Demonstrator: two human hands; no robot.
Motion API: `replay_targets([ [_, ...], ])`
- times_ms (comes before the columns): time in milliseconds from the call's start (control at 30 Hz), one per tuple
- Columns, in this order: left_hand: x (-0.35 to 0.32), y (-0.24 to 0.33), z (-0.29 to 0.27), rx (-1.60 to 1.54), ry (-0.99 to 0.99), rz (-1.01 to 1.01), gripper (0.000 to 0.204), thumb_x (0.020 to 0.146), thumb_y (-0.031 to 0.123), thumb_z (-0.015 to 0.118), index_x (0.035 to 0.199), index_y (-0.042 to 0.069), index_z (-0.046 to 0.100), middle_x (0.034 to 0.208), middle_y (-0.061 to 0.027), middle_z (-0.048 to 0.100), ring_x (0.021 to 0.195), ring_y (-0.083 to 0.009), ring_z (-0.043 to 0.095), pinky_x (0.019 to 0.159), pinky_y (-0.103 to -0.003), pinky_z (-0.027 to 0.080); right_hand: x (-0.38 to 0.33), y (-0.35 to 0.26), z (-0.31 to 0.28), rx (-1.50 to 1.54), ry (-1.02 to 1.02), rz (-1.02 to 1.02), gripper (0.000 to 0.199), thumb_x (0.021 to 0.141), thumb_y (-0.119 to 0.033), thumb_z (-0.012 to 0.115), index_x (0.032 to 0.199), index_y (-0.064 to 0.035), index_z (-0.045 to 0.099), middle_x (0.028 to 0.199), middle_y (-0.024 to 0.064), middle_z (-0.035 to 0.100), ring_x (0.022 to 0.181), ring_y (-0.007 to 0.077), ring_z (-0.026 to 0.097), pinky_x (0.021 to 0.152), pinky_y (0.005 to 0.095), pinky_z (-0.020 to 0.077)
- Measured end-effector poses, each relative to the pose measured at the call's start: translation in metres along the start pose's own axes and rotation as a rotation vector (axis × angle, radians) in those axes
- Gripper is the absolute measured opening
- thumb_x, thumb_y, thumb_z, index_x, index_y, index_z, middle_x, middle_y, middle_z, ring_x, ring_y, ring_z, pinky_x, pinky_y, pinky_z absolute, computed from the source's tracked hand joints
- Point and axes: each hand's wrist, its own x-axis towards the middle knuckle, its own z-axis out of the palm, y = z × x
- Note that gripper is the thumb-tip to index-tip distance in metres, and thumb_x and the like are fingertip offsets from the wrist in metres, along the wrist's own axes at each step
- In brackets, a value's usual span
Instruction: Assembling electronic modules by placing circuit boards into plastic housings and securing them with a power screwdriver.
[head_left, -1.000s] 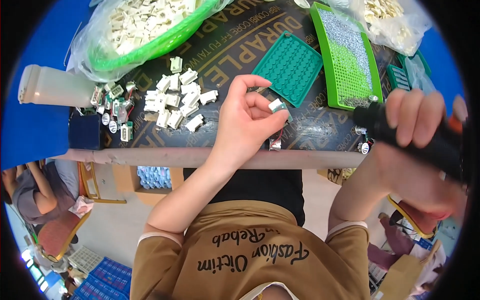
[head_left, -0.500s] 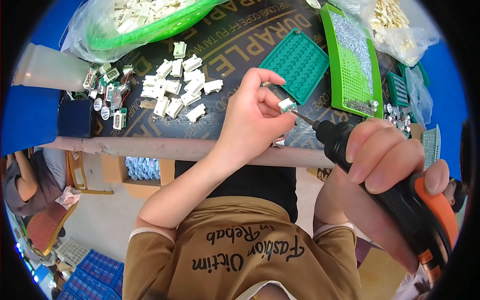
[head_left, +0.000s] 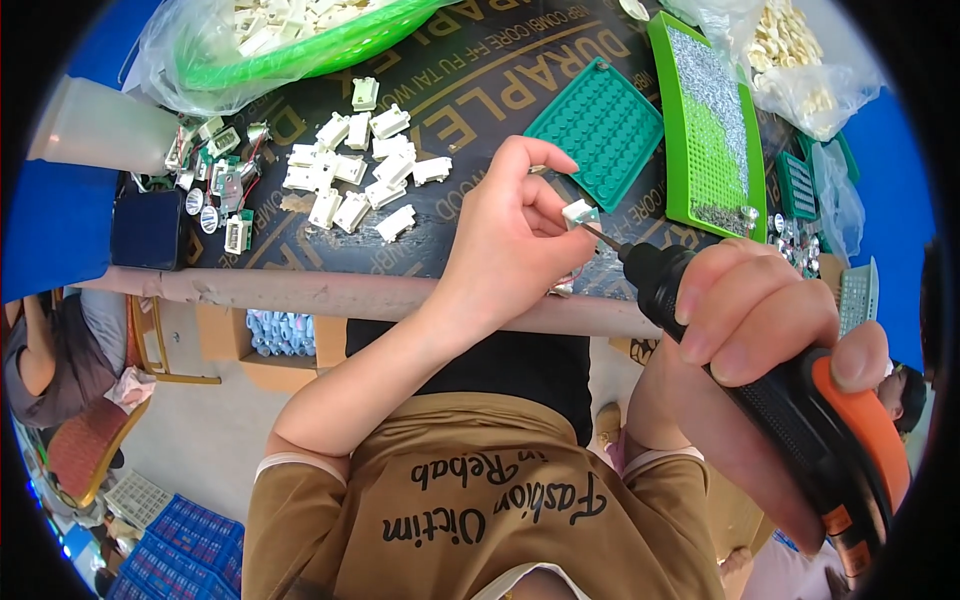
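My left hand (head_left: 510,235) pinches a small white plastic part (head_left: 580,213) just above the table's front edge. My right hand (head_left: 765,320) grips a black and orange electric screwdriver (head_left: 800,410), and its thin bit touches the white part from the right. A loose pile of similar white plastic parts (head_left: 355,170) lies on the table to the left of my left hand.
A teal grid tray (head_left: 598,127) and a green tray holding small screws (head_left: 712,130) lie at the back right. Bags of white parts (head_left: 290,35) sit at the back. A dark box (head_left: 150,230) and small electronic pieces (head_left: 215,175) are at the left. Another person (head_left: 55,350) sits lower left.
My right hand brought the screwdriver in from the right until its bit met the white part. My left hand lifted the part slightly and turned it toward the bit.
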Motion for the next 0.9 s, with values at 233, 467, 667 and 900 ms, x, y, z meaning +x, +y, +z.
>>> replay_targets([
  [233, 0.000, -0.003, 0.001, 0.037, 0.017, 0.033, 0.043, 0.070, -0.010, 0.062, 0.104, 0.005, 0.040, 0.071, -0.0002, 0.052, 0.063, -0.0034, 0.053, 0.055, -0.016, 0.042, -0.003, 0.006, 0.009, -0.046, 0.099, -0.006, 0.083, 0.059, -0.073, 0.059, 0.112, -0.0121, 0.040, 0.070, 0.0069, 0.053, 0.054, 0.0200, 0.050, 0.054, 0.0336, 0.0401],
  [467, 0.001, -0.005, 0.001, 0.080, 0.033, 0.042, 0.041, 0.071, -0.010, 0.063, 0.101, 0.005, 0.040, 0.069, 0.0000, 0.050, 0.061, -0.0037, 0.053, 0.054, -0.016, 0.043, 0.000, 0.010, 0.020, -0.085, 0.271, -0.003, 0.020, 0.082, -0.022, 0.056, 0.087, -0.0119, 0.040, 0.066, 0.0102, 0.057, 0.047, 0.0229, 0.054, 0.043, 0.0320, 0.0451],
  [667, 0.004, -0.012, 0.001, 0.047, 0.063, 0.108, 0.036, 0.065, -0.006, 0.061, 0.096, 0.002, 0.043, 0.061, -0.0052, 0.054, 0.053, -0.0094, 0.055, 0.047, -0.023, 0.043, 0.001, 0.012, 0.019, -0.096, 0.244, -0.012, 0.020, 0.081, -0.022, 0.057, 0.086, -0.0116, 0.040, 0.065, 0.0095, 0.057, 0.048, 0.0220, 0.054, 0.044, 0.0307, 0.0454],
  [900, 0.003, -0.003, 0.001, 0.088, 0.029, 0.048, 0.034, 0.066, -0.004, 0.062, 0.094, 0.001, 0.043, 0.060, -0.0052, 0.055, 0.049, -0.0092, 0.054, 0.043, -0.023, 0.042, 0.000, 0.012, 0.008, -0.041, 0.215, -0.006, 0.028, 0.082, -0.031, 0.057, 0.091, -0.0092, 0.042, 0.066, 0.0121, 0.056, 0.048, 0.0231, 0.053, 0.046, 0.0331, 0.0452],
])
